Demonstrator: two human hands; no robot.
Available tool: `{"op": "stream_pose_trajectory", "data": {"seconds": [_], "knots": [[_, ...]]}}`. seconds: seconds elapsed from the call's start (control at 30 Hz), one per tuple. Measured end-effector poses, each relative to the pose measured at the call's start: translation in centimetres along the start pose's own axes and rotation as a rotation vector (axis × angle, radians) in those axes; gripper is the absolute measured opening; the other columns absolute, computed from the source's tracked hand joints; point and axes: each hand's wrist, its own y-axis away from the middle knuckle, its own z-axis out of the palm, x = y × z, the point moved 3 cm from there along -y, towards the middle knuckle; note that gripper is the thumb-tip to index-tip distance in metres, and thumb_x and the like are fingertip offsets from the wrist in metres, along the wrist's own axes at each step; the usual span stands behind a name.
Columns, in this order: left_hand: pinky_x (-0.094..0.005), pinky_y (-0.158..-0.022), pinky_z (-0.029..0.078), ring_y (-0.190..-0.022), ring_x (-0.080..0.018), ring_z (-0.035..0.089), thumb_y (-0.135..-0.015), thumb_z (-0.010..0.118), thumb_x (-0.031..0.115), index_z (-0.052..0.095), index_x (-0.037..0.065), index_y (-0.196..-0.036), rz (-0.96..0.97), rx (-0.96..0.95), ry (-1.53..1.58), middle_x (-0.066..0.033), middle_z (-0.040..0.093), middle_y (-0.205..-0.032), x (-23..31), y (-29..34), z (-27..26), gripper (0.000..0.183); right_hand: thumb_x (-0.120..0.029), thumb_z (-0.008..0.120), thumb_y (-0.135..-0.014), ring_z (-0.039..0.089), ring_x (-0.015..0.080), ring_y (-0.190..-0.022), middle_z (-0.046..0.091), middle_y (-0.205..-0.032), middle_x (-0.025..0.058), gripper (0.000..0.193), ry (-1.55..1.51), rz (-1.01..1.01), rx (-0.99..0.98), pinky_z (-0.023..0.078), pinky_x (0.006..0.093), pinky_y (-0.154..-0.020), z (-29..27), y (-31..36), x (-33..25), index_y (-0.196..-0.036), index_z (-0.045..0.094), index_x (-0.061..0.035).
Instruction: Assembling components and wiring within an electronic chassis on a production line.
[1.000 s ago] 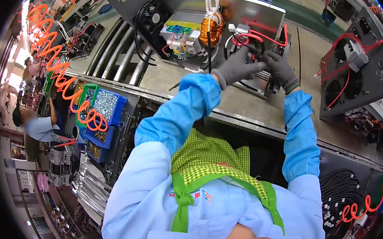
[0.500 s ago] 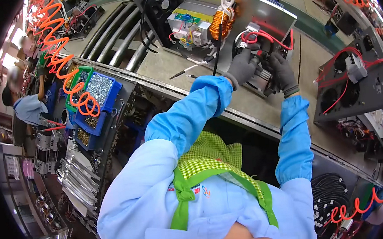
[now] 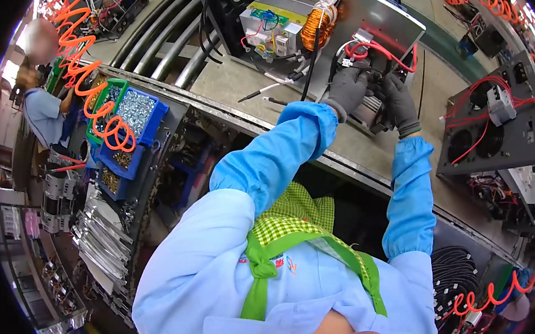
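On the table (image 3: 235, 81), just past the blue sleeves, both gloved hands meet at a small gray metal part (image 3: 370, 110) under the red wires (image 3: 384, 51) of the open metal chassis (image 3: 330, 11). Left hand (image 3: 350, 88) curls its grip over the part's top; right hand (image 3: 399, 101) pinches its side. Fingers could snag a red wire and tug it loose, being so crowded. Loose screwdrivers (image 3: 268, 90) lying near the left sleeve might get knocked by an elbow.
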Motion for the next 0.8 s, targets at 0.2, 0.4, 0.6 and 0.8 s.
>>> {"op": "stream_pose_trajectory", "data": {"seconds": [0.2,0.4,0.6,0.8], "knots": [[-0.0237,-0.063,0.049,-0.071,-0.0092,0.059,-0.091,0.060,0.012,0.061,0.004,-0.109,0.076,-0.013,0.083,-0.0039,0.066,-0.089,-1.0,-0.7,0.4,0.020,-0.023,0.061,-0.092,0.060,0.0123,-0.087,0.060,-0.100,0.0034,0.031,0.041,-0.011,0.034,0.052,0.0267,-0.078,-0.2,0.0,0.0,-0.114,0.057,-0.0017],[-0.0242,-0.067,0.047,-0.072,-0.0094,0.057,-0.089,0.062,0.011,0.062,0.004,-0.105,0.123,-0.056,0.072,-0.0034,0.066,-0.088,-1.1,-1.0,0.4,0.018,-0.023,0.061,-0.092,0.059,0.0123,-0.088,0.060,-0.100,0.0026,0.032,0.018,0.001,0.040,0.052,0.0262,-0.080,-0.2,0.1,0.1,-0.114,0.057,-0.0015],[-0.0268,-0.065,0.049,-0.069,-0.0106,0.059,-0.088,0.061,0.012,0.062,0.005,-0.101,0.260,-0.061,0.022,-0.0057,0.066,-0.083,-1.2,-0.8,0.3,0.015,-0.024,0.060,-0.093,0.059,0.0117,-0.089,0.060,-0.100,0.0027,0.032,0.018,-0.002,0.043,0.051,0.0259,-0.081,0.4,0.4,-0.4,-0.114,0.057,-0.0010],[-0.0250,-0.064,0.048,-0.071,-0.0093,0.056,-0.092,0.058,0.014,0.059,0.006,-0.102,0.193,-0.087,-0.133,-0.0024,0.060,-0.082,-1.6,-1.9,0.4,0.014,-0.023,0.059,-0.093,0.059,0.0104,-0.087,0.060,-0.099,0.0020,0.028,0.082,-0.023,0.068,0.051,0.0255,-0.079,-0.2,0.4,-0.3,-0.112,0.059,-0.0025]]}}
